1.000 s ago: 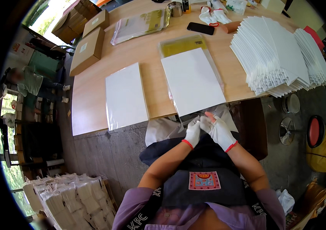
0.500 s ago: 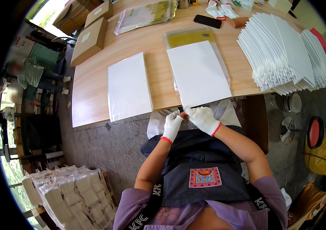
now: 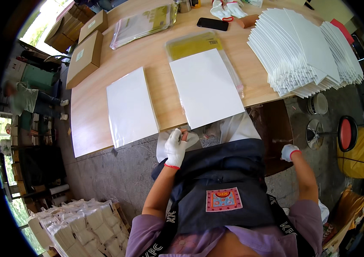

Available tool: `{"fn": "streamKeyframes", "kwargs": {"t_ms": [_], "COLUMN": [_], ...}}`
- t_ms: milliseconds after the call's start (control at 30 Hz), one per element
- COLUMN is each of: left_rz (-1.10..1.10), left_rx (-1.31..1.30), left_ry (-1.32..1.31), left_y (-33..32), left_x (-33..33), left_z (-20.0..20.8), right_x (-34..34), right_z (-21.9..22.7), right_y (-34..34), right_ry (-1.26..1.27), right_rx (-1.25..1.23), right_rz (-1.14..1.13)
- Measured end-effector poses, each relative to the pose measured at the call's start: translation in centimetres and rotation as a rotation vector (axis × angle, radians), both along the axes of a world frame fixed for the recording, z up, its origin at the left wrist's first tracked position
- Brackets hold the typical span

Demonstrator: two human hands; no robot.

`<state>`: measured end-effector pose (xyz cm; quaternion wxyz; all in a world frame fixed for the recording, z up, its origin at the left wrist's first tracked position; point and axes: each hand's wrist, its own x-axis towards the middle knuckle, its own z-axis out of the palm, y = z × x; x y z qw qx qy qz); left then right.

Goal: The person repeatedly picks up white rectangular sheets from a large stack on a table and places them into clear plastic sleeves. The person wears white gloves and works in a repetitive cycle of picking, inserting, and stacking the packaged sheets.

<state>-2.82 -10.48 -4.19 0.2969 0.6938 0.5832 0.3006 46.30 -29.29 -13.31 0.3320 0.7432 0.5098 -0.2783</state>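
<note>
My left hand (image 3: 176,146), in a white knit glove with red cuff and bare fingertips, is just off the table's near edge. Its fingers curl together; anything between them is too small to make out. My right hand (image 3: 290,152), in a similar glove, is out to the right beside an open brown cardboard box (image 3: 272,156); its fingers are too blurred to read. A thin pale streak (image 3: 282,140) shows near it. On the table, a white board (image 3: 207,88) lies over clear bags with a gold band (image 3: 194,45). Left of it lies a white board in a clear sleeve (image 3: 131,109).
Fanned white boards (image 3: 293,49) are stacked at the right. A black phone (image 3: 212,24), gloves (image 3: 227,9), more clear bags (image 3: 143,25) and cartons (image 3: 85,58) line the far side. Bundled white stacks (image 3: 81,227) stand lower left; a stool (image 3: 347,136) is at right.
My hands were together at the table's near edge. My right hand has swung away to the right, beside the cardboard box; my left hand stays near the edge. The view has shifted slightly.
</note>
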Motion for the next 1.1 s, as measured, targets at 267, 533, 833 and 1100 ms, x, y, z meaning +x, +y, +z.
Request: {"fn": "streamKeyframes", "kwargs": {"t_ms": [267, 533, 833, 1100], "left_rz": [-0.342, 0.211, 0.197, 0.309], "left_rx": [0.529, -0.256, -0.542, -0.003], "left_ry": [0.247, -0.739, -0.981, -0.774], "left_y": [1.9, 0.4, 0.8, 1.3], "left_x": [2.5, 2.9, 3.6, -6.0], "left_z": [1.7, -0.4, 6.1, 10.1], "right_x": [-15.7, -18.3, -16.9, -26.0], "right_z": [15.3, 12.3, 9.7, 15.2], "right_y": [15.4, 17.0, 15.8, 19.5], "right_ry": [0.520, 0.867, 1.273, 1.610], "right_rx": [1.341, 0.868, 0.861, 0.655], "right_rz": [0.514, -0.706, -0.814, -0.822]}}
